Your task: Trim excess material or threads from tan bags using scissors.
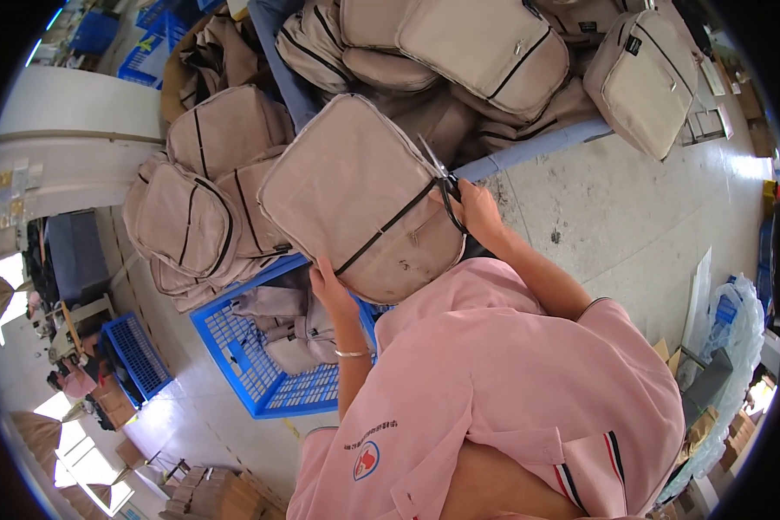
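A beige fabric bag with a dark zipper line across it lies spread in front of my body. My left hand grips its lower left edge, the thumb over the fabric and the other fingers partly hidden. My right hand is closed round the black handles of a pair of scissors at the bag's right edge. The scissor blades point up and away, beside the bag's seam. Whether the right fingers also pinch the fabric, I cannot tell. A small zipper pull hangs on the bag's lower part.
A blue-edged bin piled with similar beige bags stands ahead. More bags are heaped at the left. Below them, a blue plastic crate holds further grey-beige pieces. Clear plastic wrapping lies at the right.
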`<action>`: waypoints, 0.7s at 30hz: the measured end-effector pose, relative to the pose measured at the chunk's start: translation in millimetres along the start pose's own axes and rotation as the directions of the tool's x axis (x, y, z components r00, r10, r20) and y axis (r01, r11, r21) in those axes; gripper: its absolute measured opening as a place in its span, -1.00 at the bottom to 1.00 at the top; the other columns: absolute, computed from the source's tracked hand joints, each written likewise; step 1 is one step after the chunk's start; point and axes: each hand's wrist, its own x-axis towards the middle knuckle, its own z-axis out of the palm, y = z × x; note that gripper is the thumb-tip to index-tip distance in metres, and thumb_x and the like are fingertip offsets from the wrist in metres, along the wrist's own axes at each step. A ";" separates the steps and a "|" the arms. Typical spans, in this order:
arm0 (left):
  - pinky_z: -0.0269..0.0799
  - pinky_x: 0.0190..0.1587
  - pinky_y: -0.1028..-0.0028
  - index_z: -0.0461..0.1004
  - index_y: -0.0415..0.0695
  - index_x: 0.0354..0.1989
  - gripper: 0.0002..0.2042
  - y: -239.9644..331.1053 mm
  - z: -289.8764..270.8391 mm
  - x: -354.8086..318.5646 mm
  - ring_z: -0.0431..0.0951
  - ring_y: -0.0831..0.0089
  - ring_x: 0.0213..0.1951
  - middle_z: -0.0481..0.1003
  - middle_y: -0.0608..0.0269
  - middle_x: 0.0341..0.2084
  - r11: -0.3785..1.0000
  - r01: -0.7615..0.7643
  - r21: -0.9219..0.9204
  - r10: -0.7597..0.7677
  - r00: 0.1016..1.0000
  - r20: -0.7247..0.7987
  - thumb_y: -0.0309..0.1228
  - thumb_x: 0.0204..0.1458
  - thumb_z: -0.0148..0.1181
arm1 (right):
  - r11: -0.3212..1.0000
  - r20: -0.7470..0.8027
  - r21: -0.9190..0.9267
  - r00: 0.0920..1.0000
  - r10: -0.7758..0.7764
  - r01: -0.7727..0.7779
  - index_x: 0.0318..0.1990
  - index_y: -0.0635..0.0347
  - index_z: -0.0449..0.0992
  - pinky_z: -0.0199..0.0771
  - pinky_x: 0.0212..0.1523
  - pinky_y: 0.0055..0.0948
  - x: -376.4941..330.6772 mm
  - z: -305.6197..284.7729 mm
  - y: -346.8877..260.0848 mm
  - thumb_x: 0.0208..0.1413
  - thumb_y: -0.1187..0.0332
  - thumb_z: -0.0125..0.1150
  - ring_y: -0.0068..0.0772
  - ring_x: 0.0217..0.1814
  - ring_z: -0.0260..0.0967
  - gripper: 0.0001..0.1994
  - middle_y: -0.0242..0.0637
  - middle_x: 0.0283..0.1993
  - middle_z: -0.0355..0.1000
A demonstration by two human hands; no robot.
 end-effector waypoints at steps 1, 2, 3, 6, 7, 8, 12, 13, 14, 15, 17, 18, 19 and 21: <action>0.36 -0.06 0.52 0.44 -0.33 -0.02 -0.69 -9.3 -2.6 -11.4 0.44 0.56 -0.18 0.51 0.27 -0.17 0.997 0.035 -0.062 -0.038 0.998 -0.049 -0.31 0.25 0.11 | 0.994 0.012 0.089 0.998 0.060 -0.061 -0.44 0.37 0.40 0.36 -0.41 -0.03 0.8 2.6 0.5 0.11 -0.17 0.20 0.27 -0.41 0.42 -0.40 0.19 -0.52 0.38; 0.35 -0.08 0.54 0.44 -0.32 -0.03 -0.71 -13.9 -4.4 -22.4 0.44 0.57 -0.20 0.51 0.30 -0.20 0.990 0.072 -0.122 -0.083 0.992 -0.094 -0.31 0.26 0.11 | 0.994 0.010 0.089 0.998 0.063 -0.064 -0.44 0.37 0.40 0.36 -0.41 -0.03 -1.0 6.0 1.7 0.11 -0.17 0.20 0.27 -0.41 0.42 -0.40 0.19 -0.52 0.38; 0.35 -0.08 0.54 0.44 -0.32 -0.03 -0.71 -17.4 -6.0 -28.7 0.44 0.57 -0.20 0.51 0.30 -0.20 0.990 0.072 -0.121 -0.083 0.992 -0.090 -0.31 0.26 0.11 | 0.988 0.002 0.139 0.998 0.061 -0.060 -0.44 0.39 0.40 0.38 -0.38 0.00 -2.6 9.3 2.5 0.10 -0.20 0.18 0.31 -0.37 0.43 -0.36 0.24 -0.51 0.39; 0.34 -0.07 0.56 0.47 -0.30 -0.07 -0.75 -21.9 -11.6 -32.0 0.45 0.57 -0.21 0.53 0.32 -0.24 0.970 0.099 -0.221 -0.117 0.991 -0.071 -0.35 0.25 0.11 | 0.965 0.034 0.255 0.998 0.050 -0.057 -0.44 0.41 0.40 0.39 -0.34 0.04 -11.4 13.3 0.3 0.09 -0.24 0.16 0.34 -0.33 0.43 -0.33 0.30 -0.50 0.38; 0.36 -0.08 0.56 0.49 -0.30 -0.10 -0.77 -19.6 -16.6 -23.4 0.46 0.56 -0.22 0.54 0.31 -0.25 0.969 0.073 -0.237 -0.101 0.989 -0.106 -0.37 0.24 0.11 | 0.945 0.075 0.321 0.996 0.038 -0.060 -0.44 0.40 0.40 0.38 -0.33 0.05 -17.1 14.1 -2.3 0.09 -0.24 0.17 0.34 -0.32 0.42 -0.33 0.30 -0.51 0.36; 0.38 -0.10 0.56 0.50 -0.29 -0.13 -0.79 -17.5 -22.6 -15.2 0.48 0.55 -0.23 0.55 0.30 -0.26 0.966 0.042 -0.255 -0.083 0.985 -0.150 -0.38 0.24 0.11 | 0.902 0.166 0.417 0.985 0.050 -0.115 -0.43 0.39 0.39 0.36 -0.32 0.05 -24.0 9.4 -12.9 0.10 -0.23 0.16 0.36 -0.31 0.40 -0.34 0.30 -0.51 0.35; 0.45 -0.14 0.53 0.51 -0.30 -0.18 -0.82 26.2 -14.3 -5.2 0.53 0.48 -0.26 0.57 0.21 -0.25 0.955 -0.009 -0.297 -0.045 0.984 -0.175 -0.41 0.23 0.12 | 0.952 0.145 0.305 0.989 -0.031 -0.015 -0.29 0.38 0.36 0.35 -0.31 0.05 -32.3 11.3 -13.9 0.14 -0.23 0.12 0.34 -0.31 0.41 -0.35 0.26 -0.47 0.39; 0.45 -0.14 0.53 0.51 -0.30 -0.18 -0.82 20.1 -16.5 -3.4 0.53 0.48 -0.26 0.57 0.21 -0.25 0.954 -0.014 -0.298 -0.040 0.983 -0.177 -0.41 0.23 0.12 | 0.952 0.143 0.307 0.989 -0.036 -0.009 -0.29 0.38 0.36 0.35 -0.31 0.05 -31.7 9.9 -12.9 0.14 -0.23 0.12 0.34 -0.31 0.41 -0.35 0.26 -0.47 0.39; 0.45 -0.14 0.53 0.51 -0.31 -0.18 -0.82 18.0 -18.4 -0.3 0.53 0.48 -0.25 0.57 0.21 -0.24 0.954 -0.001 -0.300 -0.052 0.984 -0.171 -0.42 0.23 0.12 | 0.961 0.160 0.275 0.987 -0.014 -0.031 -0.28 0.38 0.35 0.36 -0.29 0.04 -31.1 7.3 -16.3 0.12 -0.26 0.11 0.31 -0.29 0.43 -0.33 0.25 -0.43 0.41; 0.45 -0.14 0.53 0.51 -0.31 -0.17 -0.82 16.3 -21.1 2.3 0.53 0.48 -0.25 0.57 0.20 -0.24 0.954 0.012 -0.300 -0.064 0.984 -0.164 -0.42 0.23 0.12 | 0.969 0.177 0.242 0.984 0.009 -0.053 -0.27 0.38 0.35 0.37 -0.28 0.03 -30.6 6.1 -18.9 0.11 -0.29 0.10 0.29 -0.26 0.44 -0.31 0.24 -0.39 0.43; 0.45 -0.09 0.50 0.48 -0.33 -0.11 -0.80 13.5 -23.8 2.4 0.53 0.45 -0.19 0.56 0.17 -0.19 0.950 0.027 -0.312 -0.078 0.985 -0.154 -0.42 0.24 0.11 | 0.967 0.203 0.251 0.979 -0.015 -0.037 -0.27 0.38 0.37 0.39 -0.25 0.02 -31.4 6.5 -20.7 0.08 -0.32 0.09 0.26 -0.22 0.45 -0.28 0.23 -0.32 0.43; 0.46 -0.04 0.47 0.45 -0.35 -0.05 -0.77 13.1 -22.8 0.6 0.54 0.42 -0.13 0.55 0.14 -0.15 0.945 0.046 -0.325 -0.099 0.984 -0.148 -0.42 0.25 0.09 | 0.967 0.235 0.254 0.971 -0.040 -0.021 -0.27 0.39 0.39 0.41 -0.22 0.00 -31.4 5.8 -20.1 0.06 -0.36 0.08 0.24 -0.18 0.46 -0.24 0.23 -0.25 0.43; 0.46 -0.04 0.47 0.45 -0.35 -0.05 -0.77 11.2 -22.7 0.1 0.54 0.42 -0.13 0.55 0.14 -0.15 0.945 0.048 -0.323 -0.098 0.985 -0.140 -0.42 0.25 0.09 | 0.966 0.229 0.256 0.973 -0.035 -0.026 -0.27 0.39 0.39 0.41 -0.22 0.00 -29.0 4.7 -18.9 0.06 -0.36 0.08 0.24 -0.18 0.46 -0.24 0.23 -0.25 0.43; 0.45 -0.04 0.47 0.44 -0.35 -0.04 -0.76 6.0 -28.2 2.3 0.53 0.41 -0.13 0.54 0.15 -0.14 0.961 0.060 -0.271 -0.104 0.983 -0.152 -0.43 0.25 0.09 | 0.987 0.244 0.160 0.969 -0.031 -0.008 -0.25 0.43 0.43 0.44 -0.15 -0.03 -21.3 1.8 -24.8 0.02 -0.40 0.07 0.22 -0.11 0.45 -0.19 0.23 -0.15 0.41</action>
